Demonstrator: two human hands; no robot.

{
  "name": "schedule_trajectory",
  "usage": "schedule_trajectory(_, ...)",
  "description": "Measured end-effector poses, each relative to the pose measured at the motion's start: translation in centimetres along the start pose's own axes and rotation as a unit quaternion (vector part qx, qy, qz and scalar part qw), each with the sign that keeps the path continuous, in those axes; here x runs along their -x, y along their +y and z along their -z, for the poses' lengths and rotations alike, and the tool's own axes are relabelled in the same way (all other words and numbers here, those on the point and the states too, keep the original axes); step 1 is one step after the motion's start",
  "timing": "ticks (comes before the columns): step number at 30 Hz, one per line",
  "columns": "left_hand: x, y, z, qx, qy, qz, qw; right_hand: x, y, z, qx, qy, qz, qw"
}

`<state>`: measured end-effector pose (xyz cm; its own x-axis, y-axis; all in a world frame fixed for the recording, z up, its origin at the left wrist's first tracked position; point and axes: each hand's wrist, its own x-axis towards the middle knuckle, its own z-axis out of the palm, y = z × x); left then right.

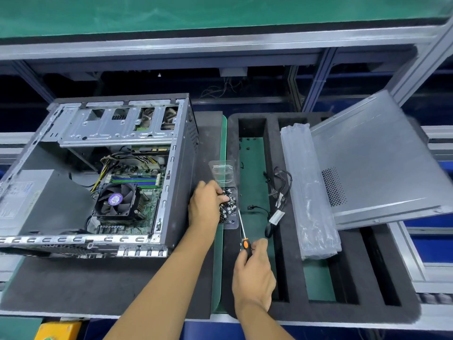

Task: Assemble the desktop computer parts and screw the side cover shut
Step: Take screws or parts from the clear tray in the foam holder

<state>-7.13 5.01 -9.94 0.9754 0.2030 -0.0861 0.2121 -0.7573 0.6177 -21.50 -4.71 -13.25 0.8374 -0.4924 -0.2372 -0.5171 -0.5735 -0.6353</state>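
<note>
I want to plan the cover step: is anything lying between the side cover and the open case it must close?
Yes. The side cover leans at the far right, the open case lies at the left. Between them sit the foam tray, clear plastic sleeves, a screw box and both hands.

Even overhead light fills my view, bright on the bench and soft in its shadows. Glare streaks the case (103, 173) rails and the side cover (382, 165). The gap behind the bench falls dark. Wide-angle distortion bows the frame edges, and detail softens there.
</note>
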Motion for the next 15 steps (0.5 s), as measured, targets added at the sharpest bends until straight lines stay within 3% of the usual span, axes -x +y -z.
schedule_trajectory(3,0.4,0.0,0.5,0.045,-0.003,0.004,0.999,0.3,0.0,0.2,-0.037,0.019,-0.010,0.999)
schedule_trajectory(7,0.2,0.7,1.1,-0.064,-0.031,-0.018,0.997,0.6,-0.2,0.6,-0.120,0.067,-0.056,0.989)
schedule_trajectory(11,-0.4,1.5,1.5,-0.167,-0.069,-0.017,0.983,0.6,-0.1,0.4,-0.137,0.080,-0.044,0.986)
schedule_trajectory(15,-0.4,1.6,1.3,-0.189,-0.092,-0.033,0.977,0.4,0.1,0.2,-0.139,0.086,-0.049,0.985)
